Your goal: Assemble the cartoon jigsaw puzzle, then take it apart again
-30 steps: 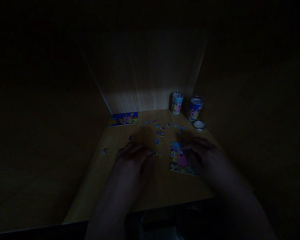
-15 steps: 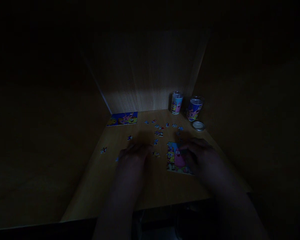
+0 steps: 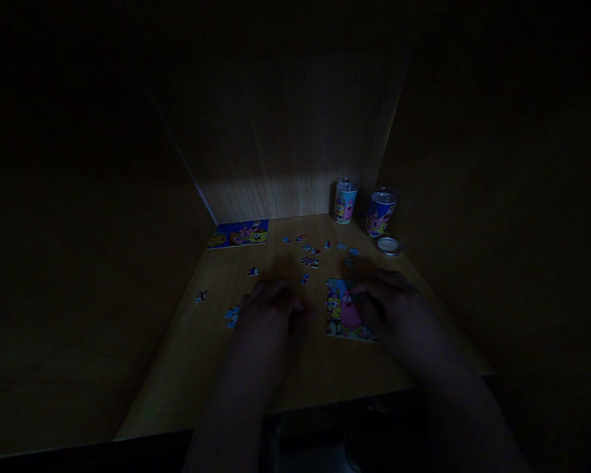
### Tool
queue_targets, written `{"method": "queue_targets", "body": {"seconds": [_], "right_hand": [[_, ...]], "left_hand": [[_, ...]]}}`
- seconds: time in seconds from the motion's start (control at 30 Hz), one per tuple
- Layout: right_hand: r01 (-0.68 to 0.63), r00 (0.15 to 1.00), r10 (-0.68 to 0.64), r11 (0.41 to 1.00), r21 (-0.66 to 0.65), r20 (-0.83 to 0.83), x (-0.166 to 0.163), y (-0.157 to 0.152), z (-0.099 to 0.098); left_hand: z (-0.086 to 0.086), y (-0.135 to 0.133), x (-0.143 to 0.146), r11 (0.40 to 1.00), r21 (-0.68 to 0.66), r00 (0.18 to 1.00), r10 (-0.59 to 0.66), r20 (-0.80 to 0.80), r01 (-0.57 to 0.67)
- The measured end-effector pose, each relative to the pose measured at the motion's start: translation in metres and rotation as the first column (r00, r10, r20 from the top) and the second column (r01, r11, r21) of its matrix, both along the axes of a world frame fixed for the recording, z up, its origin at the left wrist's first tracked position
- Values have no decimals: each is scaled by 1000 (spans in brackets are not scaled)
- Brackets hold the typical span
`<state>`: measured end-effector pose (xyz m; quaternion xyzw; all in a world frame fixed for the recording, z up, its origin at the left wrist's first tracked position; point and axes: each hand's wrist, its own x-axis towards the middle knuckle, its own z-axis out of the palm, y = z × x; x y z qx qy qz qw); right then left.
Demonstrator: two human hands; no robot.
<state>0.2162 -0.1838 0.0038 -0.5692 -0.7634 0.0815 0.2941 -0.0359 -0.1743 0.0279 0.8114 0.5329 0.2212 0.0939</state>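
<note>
The scene is very dark. My left hand (image 3: 270,305) rests palm down on the wooden desk (image 3: 295,368), fingers curled over the spot where a few loose puzzle pieces lay; whether it holds any is hidden. My right hand (image 3: 389,299) lies on the right edge of a partly assembled cartoon jigsaw (image 3: 343,310), fingers bent against it. Several loose pieces (image 3: 315,253) are scattered beyond both hands. A small cluster of pieces (image 3: 232,316) lies just left of my left hand.
A finished cartoon puzzle picture (image 3: 238,234) lies at the back left. Two printed tins (image 3: 345,200) (image 3: 381,211) stand at the back right beside a round lid (image 3: 389,246). Wooden walls close in the desk at back and sides.
My left hand shifted slightly right and forward over the pieces near the jigsaw, uncovering a cluster of pieces at its left. My right hand stayed on the jigsaw.
</note>
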Motion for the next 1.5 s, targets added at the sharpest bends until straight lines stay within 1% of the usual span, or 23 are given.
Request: {"method": "queue_targets", "body": {"seconds": [0.07,0.17,0.27,0.33,0.4,0.5,0.57,0.7,1.0,1.17,1.23,1.33,1.37,1.5], "right_hand": [[-7,1000,7,1000,6,-3,0,0,0],[-9,1000,9,1000,9,-17,1,0,-1],[-14,1000,15,1000,7,-22,2,0,-2],[-18,1000,18,1000,4,-10,2,0,-2],[-16,1000,16,1000,2,-6,2,0,-1],[-17,1000,17,1000,5,-15,1,0,0],[-17,1000,17,1000,5,-11,0,0,0],[-11,1000,11,1000,3,-7,0,0,0],[-29,1000,29,1000,-1,-6,0,-1,2],[-20,1000,20,1000,9,4,0,0,1],[-25,1000,25,1000,11,1,1,0,1],[-29,1000,29,1000,12,0,1,0,0],[-29,1000,28,999,14,3,1,0,0],[-30,1000,29,999,17,10,1,0,-1]], "left_hand": [[1,0,-1,1000,8,1000,-8,4,8],[3,-1,-7,1000,12,996,-21,91,20],[6,-3,-18,999,41,986,19,168,-26],[7,-4,-25,998,62,987,21,159,-32],[7,-4,-29,998,62,989,-24,145,15],[2,-3,-27,992,7,981,-125,149,125],[-2,-2,-24,986,-22,975,-158,154,163],[-8,-1,-18,984,-31,974,-166,153,173],[-3,-4,-16,982,-70,974,-164,156,177],[-9,-2,-15,968,-36,958,-240,158,248],[-10,-1,-15,977,-3,967,-211,143,214],[-7,-1,-15,997,43,987,-75,139,69],[-5,-1,-15,998,42,990,-50,135,45],[0,-1,-14,998,7,994,-65,83,65]]}}
